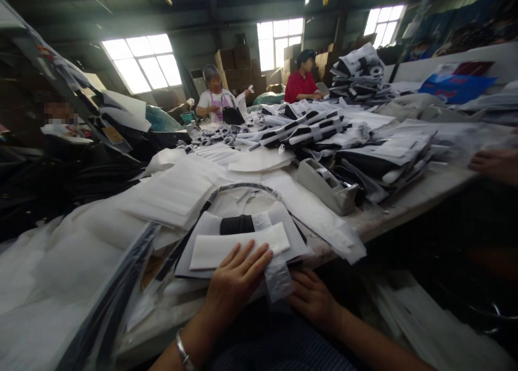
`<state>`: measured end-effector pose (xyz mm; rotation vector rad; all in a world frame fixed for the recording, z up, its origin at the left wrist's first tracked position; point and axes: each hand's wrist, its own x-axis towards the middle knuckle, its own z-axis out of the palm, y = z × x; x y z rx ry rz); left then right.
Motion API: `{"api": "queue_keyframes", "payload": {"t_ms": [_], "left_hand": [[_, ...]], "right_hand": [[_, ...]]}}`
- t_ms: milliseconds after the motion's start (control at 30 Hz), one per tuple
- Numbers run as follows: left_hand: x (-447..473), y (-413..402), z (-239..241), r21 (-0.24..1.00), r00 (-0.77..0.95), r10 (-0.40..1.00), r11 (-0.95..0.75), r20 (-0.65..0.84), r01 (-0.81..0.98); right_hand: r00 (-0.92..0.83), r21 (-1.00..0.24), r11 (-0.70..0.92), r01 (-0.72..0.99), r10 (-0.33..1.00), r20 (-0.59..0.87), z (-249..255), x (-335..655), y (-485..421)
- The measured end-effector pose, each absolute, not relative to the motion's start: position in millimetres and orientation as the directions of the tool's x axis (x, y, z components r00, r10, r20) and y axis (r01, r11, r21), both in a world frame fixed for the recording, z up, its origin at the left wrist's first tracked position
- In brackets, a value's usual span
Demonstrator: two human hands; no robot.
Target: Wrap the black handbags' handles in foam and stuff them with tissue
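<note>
My left hand (pixel 240 274) lies flat, fingers stretched, on a folded white foam sheet (pixel 238 245). Under that sheet is a dark-edged bag (pixel 194 252) with white wrapping over its front, a black band (pixel 237 224) across it and a looped, plastic-wrapped handle (pixel 243 186) standing up behind. A cloudy plastic strip (pixel 279 278) hangs down from the foam sheet between my hands. At the table's edge, my right hand (pixel 313 298) has its fingers curled by the strip's lower end and seems to pinch it; the thumb is hidden.
A grey tape dispenser (pixel 327 186) stands right of the bag. White foam sheets (pixel 174 190) are stacked to the left, beside plastic-wrapped black straps (pixel 117 290). Wrapped pieces (pixel 307 128) pile up further back. Two co-workers sit across the table; another person's hand (pixel 496 163) rests at right.
</note>
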<state>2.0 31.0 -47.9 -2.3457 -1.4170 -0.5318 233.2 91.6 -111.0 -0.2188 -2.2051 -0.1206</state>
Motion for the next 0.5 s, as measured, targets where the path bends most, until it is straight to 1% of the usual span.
{"api": "queue_keyframes", "payload": {"t_ms": [100,233,367,500], "left_hand": [[2,31,-48,-0.113,0.434,0.750,-0.441,0.499,0.890],[1,32,-49,-0.130,0.440,0.731,-0.442,0.521,0.888],[1,32,-51,-0.126,0.428,0.725,-0.432,0.539,0.893],[1,32,-52,-0.125,0.424,0.728,-0.428,0.540,0.895]], "right_hand": [[-0.568,-0.035,0.993,0.111,0.093,0.818,-104,222,97],[-0.599,-0.100,0.995,0.028,0.097,0.795,-97,225,93],[-0.623,-0.152,0.988,0.030,0.138,0.770,-99,232,86],[-0.666,-0.150,0.988,0.034,0.134,0.734,-108,237,80]]}}
